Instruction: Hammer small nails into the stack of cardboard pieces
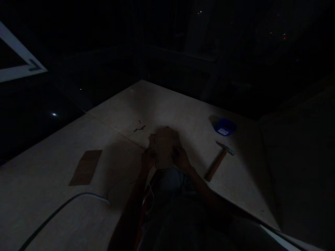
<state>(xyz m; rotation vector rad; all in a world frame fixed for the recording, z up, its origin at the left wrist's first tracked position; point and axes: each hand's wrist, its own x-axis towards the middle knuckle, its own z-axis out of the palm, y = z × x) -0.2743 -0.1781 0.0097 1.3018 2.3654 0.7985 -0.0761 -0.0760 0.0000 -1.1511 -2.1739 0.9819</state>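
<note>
A torn, brown piece of cardboard [165, 148] is between my two hands, close to the near edge of the pale table. My left hand [148, 158] grips its left side with curled fingers. On the right side, my right hand [181, 158] pinches the cardboard's edge. The dim light hides most finger detail. Just beyond the cardboard, to the left, several small dark nails [140, 129] lie in a loose cluster. A hammer [218, 162] with a wooden handle rests to the right of my right hand.
A blue plastic container [225, 127] with a white label stands at the back right. Left of my arm lies a flat brown rectangular piece [85, 168]. A cable [70, 201] curves across the table's front left. Dark glass surrounds the far edges of the table [172, 104].
</note>
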